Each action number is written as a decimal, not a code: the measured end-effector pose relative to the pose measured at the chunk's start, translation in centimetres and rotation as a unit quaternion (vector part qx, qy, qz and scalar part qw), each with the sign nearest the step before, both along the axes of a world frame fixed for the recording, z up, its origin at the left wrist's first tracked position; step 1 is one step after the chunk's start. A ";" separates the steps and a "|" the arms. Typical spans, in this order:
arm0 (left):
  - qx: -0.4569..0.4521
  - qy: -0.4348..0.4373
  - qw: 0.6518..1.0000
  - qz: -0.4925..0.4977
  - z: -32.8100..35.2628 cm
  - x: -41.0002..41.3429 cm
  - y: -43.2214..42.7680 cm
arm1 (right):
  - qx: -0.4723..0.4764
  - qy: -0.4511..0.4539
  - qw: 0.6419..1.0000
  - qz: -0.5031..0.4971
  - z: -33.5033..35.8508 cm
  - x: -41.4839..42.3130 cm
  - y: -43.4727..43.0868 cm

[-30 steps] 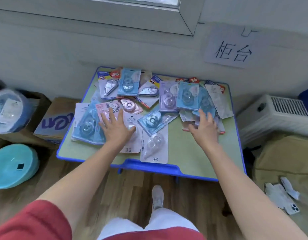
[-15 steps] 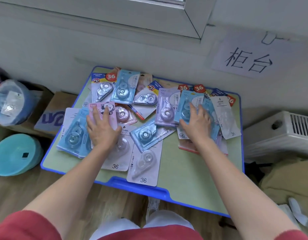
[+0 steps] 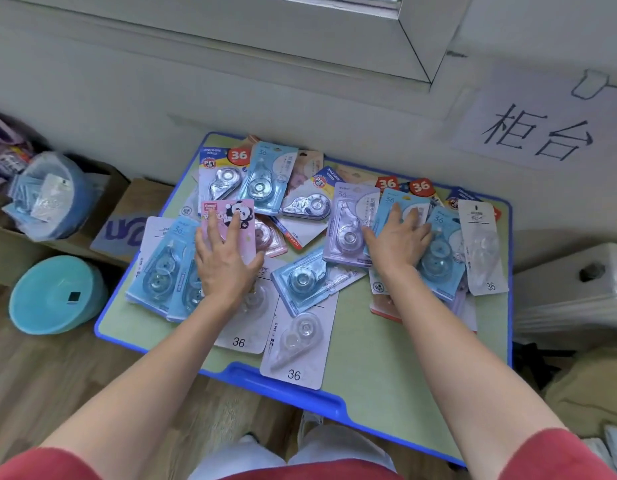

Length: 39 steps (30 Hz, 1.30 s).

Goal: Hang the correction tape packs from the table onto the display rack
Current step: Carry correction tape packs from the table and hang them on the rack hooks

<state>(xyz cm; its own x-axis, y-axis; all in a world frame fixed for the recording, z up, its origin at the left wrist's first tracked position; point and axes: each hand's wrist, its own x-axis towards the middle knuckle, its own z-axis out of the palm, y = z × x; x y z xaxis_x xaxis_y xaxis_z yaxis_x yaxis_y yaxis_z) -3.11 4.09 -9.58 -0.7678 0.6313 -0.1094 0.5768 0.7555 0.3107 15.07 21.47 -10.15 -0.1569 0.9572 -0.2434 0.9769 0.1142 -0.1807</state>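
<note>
Correction tape packs (image 3: 301, 282) lay in an overlapping heap on the green desk (image 3: 386, 358), spread from its far edge toward the near one, where a white-carded pack (image 3: 295, 351) reached the blue rim. I stood over the desk with both bare arms stretched forward, red sleeves at my shoulders.

My left hand (image 3: 224, 265) rested palm down toward the desk's left side, fingers straight and spread, the fingertips on a pink panda pack (image 3: 221, 210) and the thumb angled out to the right. It gripped nothing.

My right hand (image 3: 397, 244) lay flat in the same way nearer the far right corner, fingers fanned over a light blue pack (image 3: 386, 202), with the thumb against the lilac pack (image 3: 348, 216) beside it. Those fingers, too, were relaxed and closed round nothing.

A teal basin (image 3: 54, 296) sat on the floor beyond the desk's left edge, near a cardboard box (image 3: 133, 216). A paper sign (image 3: 542, 133) hung on the wall past the far right corner.
</note>
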 end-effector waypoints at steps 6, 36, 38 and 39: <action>0.016 -0.002 1.000 -0.016 0.1 0.2 -0.3 | 0.026 0.079 0.996 -0.017 0.5 -0.2 -0.3; 0.054 -0.028 0.923 -0.380 1.6 1.2 -14.1 | 0.127 0.166 0.959 -0.193 3.3 2.4 -30.2; 0.051 -0.017 0.905 -0.421 1.6 1.8 -16.0 | 0.129 0.162 0.952 -0.226 3.0 2.9 -33.9; 0.047 -0.012 0.896 -0.441 1.5 2.3 -16.9 | 0.129 0.160 0.949 -0.240 2.8 3.2 -35.7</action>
<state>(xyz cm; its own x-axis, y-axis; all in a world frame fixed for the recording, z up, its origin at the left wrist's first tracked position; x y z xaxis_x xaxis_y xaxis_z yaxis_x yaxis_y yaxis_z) -0.83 -12.78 -8.10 0.0357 0.9988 -0.0345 0.9289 -0.0204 0.3697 18.30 -14.20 -7.33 0.2857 0.9583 -0.0041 0.8270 -0.2487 -0.5042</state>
